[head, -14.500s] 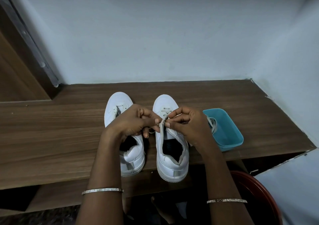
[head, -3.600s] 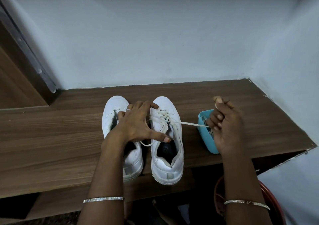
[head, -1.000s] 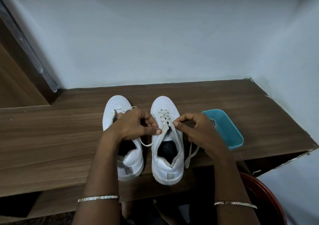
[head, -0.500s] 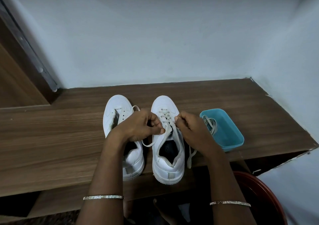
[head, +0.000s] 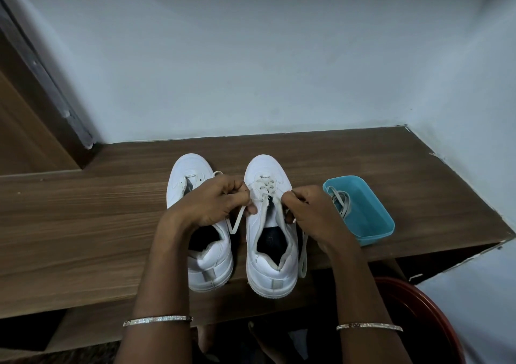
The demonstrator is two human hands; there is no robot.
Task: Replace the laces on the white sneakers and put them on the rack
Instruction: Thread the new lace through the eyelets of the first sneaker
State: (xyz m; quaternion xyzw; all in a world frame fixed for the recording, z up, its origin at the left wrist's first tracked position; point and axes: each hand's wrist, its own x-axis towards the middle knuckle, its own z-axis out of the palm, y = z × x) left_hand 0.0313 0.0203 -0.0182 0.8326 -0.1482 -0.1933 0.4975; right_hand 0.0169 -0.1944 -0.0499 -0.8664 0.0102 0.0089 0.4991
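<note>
Both sneakers are stood side by side on the table (head: 83,224), toes to the wall. No rack can be identified in view. The lace (head: 265,186) is threaded through the lower eyelets of the right-hand sneaker (head: 272,260); the upper eyelets look unthreaded. The left hand (head: 212,204) grip is closed in a pinch on one lace end (head: 236,221). The right hand (head: 312,212) grip is pinched on the other strand at the eyelet row, and that strand's tail (head: 303,254) is hung past the table edge. Risks, as judged: tails left uneven if one strand is pulled harder; an eyelet skipped or a cross twisted, since the row is partly hidden by the fingers; the sneaker dragged off the front, as its heel is sat at or over the edge and is not held down; the hanging tail snagged on that edge. The left-hand sneaker (head: 190,173) is partly covered by the left hand and looks largely unlaced, so the task is judged under half done. Count: two sneakers; one lace in work, with two free ends; one blue tray (head: 374,232) just beside the right hand, with loose lace (head: 339,200) in it (one or more, cannot be told); two hands; two bangles (head: 157,319), one per wrist; one red tub (head: 435,307), partly seen below the table.
</note>
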